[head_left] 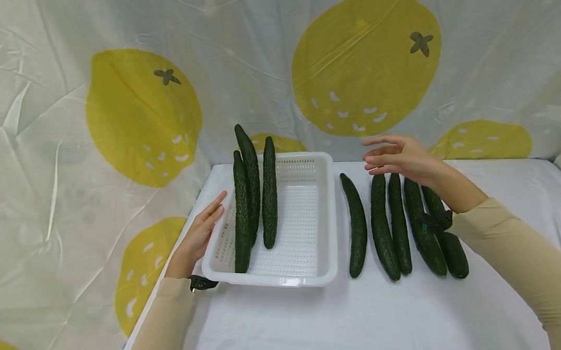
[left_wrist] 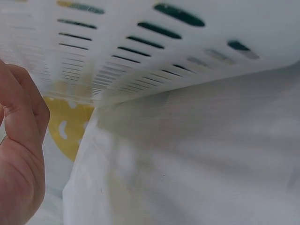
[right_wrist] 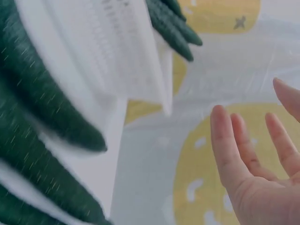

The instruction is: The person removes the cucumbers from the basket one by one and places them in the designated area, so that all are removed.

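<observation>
A white plastic basket (head_left: pixel 327 220) with slotted walls stands on the table, holding 3 dark green cucumbers (head_left: pixel 269 196) that lean up over its back rim. My left hand (head_left: pixel 199 238) rests against the basket's left side with its fingers fairly straight; in the left wrist view the slotted wall (left_wrist: pixel 140 51) is beside that hand (left_wrist: pixel 21 140). Over the far ends of the loose cucumbers (head_left: pixel 381 228) to the right hovers my right hand (head_left: pixel 404 160). Its fingers are spread and loosely bent, and nothing is between them in the right wrist view (right_wrist: pixel 262 168).
Several cucumbers lie side by side right of the basket, the nearest one (head_left: pixel 355 226) slightly curved. A white cloth (head_left: pixel 362 317) covers the table. Behind and to the left hangs a pale curtain (head_left: pixel 247 51) with yellow lemon prints.
</observation>
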Demonstrator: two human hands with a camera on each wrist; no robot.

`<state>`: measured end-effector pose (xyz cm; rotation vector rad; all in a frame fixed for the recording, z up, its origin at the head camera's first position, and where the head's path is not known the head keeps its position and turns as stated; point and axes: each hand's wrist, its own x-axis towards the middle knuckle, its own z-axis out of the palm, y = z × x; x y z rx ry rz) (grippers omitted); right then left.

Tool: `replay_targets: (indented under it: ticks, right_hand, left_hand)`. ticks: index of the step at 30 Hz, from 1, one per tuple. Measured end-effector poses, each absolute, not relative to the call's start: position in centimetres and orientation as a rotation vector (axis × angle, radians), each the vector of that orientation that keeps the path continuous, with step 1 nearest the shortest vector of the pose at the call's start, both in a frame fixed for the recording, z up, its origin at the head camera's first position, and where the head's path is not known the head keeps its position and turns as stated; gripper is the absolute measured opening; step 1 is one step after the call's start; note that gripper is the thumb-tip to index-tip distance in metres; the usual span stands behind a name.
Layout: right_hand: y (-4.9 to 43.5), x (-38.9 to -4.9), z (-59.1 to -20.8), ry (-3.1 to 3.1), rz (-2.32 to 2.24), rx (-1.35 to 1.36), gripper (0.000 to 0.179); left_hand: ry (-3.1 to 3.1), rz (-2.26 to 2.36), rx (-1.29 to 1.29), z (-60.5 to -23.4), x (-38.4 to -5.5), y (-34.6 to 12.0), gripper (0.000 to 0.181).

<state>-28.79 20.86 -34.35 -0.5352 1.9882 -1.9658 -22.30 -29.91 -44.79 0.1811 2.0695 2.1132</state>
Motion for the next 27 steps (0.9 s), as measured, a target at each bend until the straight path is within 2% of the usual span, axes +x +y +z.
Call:
replay_targets:
  ticks: [7,27]
  right_hand:
    - [17.2,-29.4,-33.2,2.019,-1.879,-0.589,0.051]
    - [8.3,-31.3,-33.4,1.831,-1.9,-0.586,0.055]
  left_hand:
    - [2.071,2.12,0.193,-44.8,-22.3,-29.8,0.054]
    - [2.024,2.159,0.2,-44.9,-22.3,-29.9,0.055]
